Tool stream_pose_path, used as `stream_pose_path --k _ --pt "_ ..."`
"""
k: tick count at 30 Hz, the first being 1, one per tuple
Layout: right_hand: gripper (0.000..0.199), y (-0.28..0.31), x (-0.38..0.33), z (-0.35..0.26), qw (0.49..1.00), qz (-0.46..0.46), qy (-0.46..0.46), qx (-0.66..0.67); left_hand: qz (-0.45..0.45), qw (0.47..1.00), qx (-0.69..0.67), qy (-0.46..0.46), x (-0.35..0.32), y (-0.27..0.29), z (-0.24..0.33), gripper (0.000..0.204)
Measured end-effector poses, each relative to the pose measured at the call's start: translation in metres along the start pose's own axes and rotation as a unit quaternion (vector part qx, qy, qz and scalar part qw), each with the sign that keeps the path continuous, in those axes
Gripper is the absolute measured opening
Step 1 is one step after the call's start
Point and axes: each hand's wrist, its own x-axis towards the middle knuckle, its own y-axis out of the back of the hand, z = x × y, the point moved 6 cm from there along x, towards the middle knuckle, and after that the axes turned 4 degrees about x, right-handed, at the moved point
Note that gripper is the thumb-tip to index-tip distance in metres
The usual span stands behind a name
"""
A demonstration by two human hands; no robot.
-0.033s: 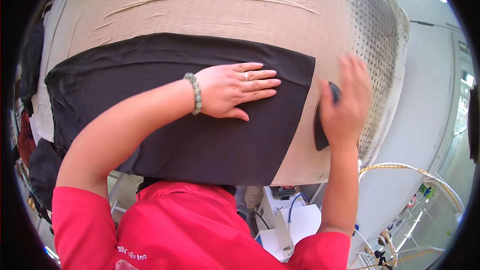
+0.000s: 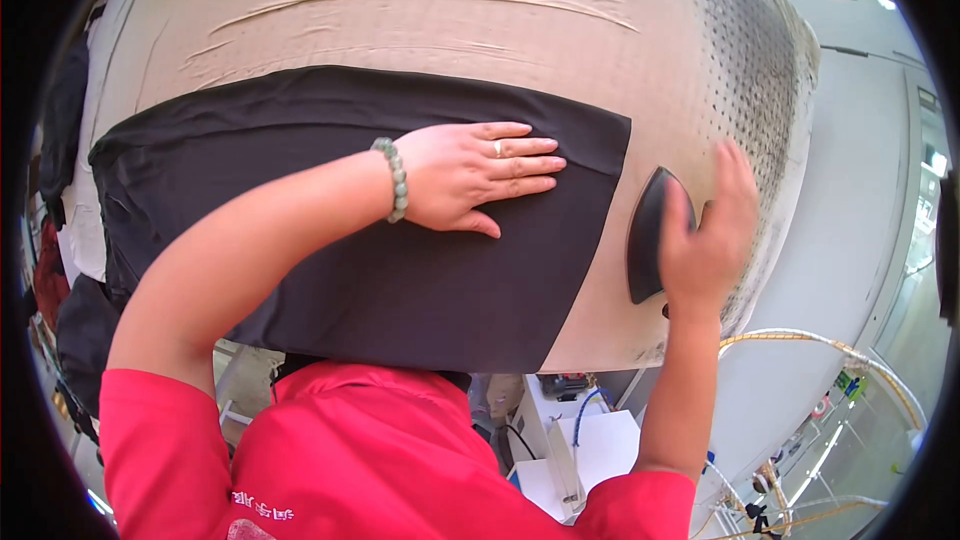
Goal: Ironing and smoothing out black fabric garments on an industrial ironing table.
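Note:
My left hand (image 2: 480, 178) lies flat on a piece of black fabric (image 2: 440, 290), its fingers stretched toward the right. The fabric is spread over a beige padded board (image 2: 420, 35), with some folds along its far and left edges. To the right of the cloth rests a black clothes iron (image 2: 645, 240), its pointed end away from me. My right hand (image 2: 708, 245) is held open beside the iron, fingers stretched out and slightly blurred. It hides part of the iron, and its thumb overlaps the iron's edge. I cannot tell whether the two touch.
The board's right side has a scorched, perforated patch (image 2: 740, 50). Pale hoses (image 2: 830, 337) loop at the lower right beside a grey panel (image 2: 850, 200). White boxes (image 2: 605, 450) stand below the near edge. Dark cloth (image 2: 85, 340) hangs at the left.
My right hand has shifted a little right and toward me, and more of the iron shows beside it. My left hand stays almost still on the black fabric.

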Motion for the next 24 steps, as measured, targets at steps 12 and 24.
stream_pose_path --k 12,24 --pt "0.028 0.011 -0.056 0.055 0.907 -0.236 -0.323 0.133 0.055 0.997 0.052 -0.024 0.059 0.003 -0.055 0.06" --pt "0.026 -0.023 -0.019 -0.008 0.946 -0.323 -0.03 0.01 -0.037 0.999 -0.021 0.019 -0.074 0.013 0.006 0.083"
